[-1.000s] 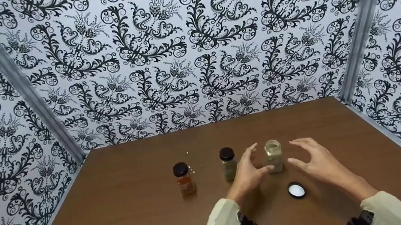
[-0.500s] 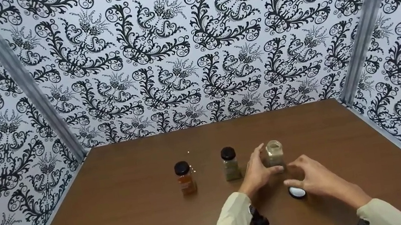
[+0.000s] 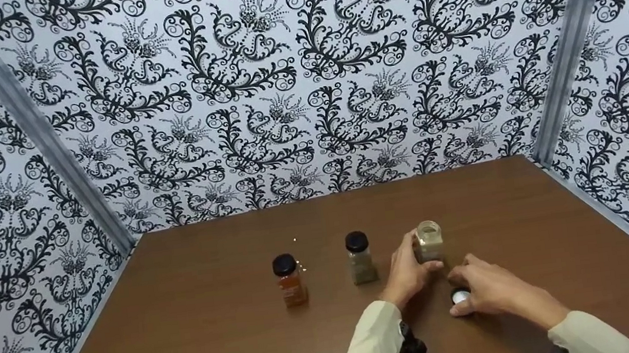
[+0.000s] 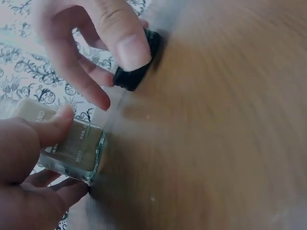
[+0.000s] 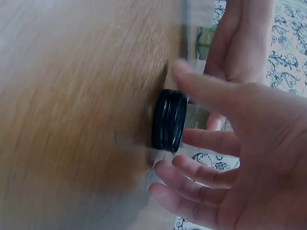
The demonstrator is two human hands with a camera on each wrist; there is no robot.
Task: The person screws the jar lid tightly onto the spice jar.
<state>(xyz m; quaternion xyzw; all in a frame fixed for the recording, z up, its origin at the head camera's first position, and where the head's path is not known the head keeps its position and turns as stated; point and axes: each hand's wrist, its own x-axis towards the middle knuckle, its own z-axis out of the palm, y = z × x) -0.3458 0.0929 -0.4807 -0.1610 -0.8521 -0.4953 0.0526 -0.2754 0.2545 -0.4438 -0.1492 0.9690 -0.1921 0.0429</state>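
An uncapped glass spice jar (image 3: 430, 240) with pale beige powder stands upright on the table. My left hand (image 3: 407, 275) grips it low down, thumb across the front in the left wrist view and fingers behind the glass (image 4: 81, 143). Just in front of the jar lies a black screw lid (image 3: 460, 297), white liner facing up. My right hand (image 3: 490, 287) is around this lid, thumb on the near side and fingers on the far side. The right wrist view shows the thumb and fingers spread about the lid (image 5: 168, 122), with a gap at the thumb.
Left of the hands stands a capped jar of green herbs (image 3: 362, 263). Farther left is a capped jar of orange-red spice (image 3: 291, 283), with small pale specks (image 3: 301, 265) beside it. Patterned wall panels (image 3: 260, 117) border the brown table (image 3: 214, 282) at the back and sides.
My left hand has moved right and closed around the open jar. My right hand has come down and left from beside the jar to the lid. Both capped jars stay put.
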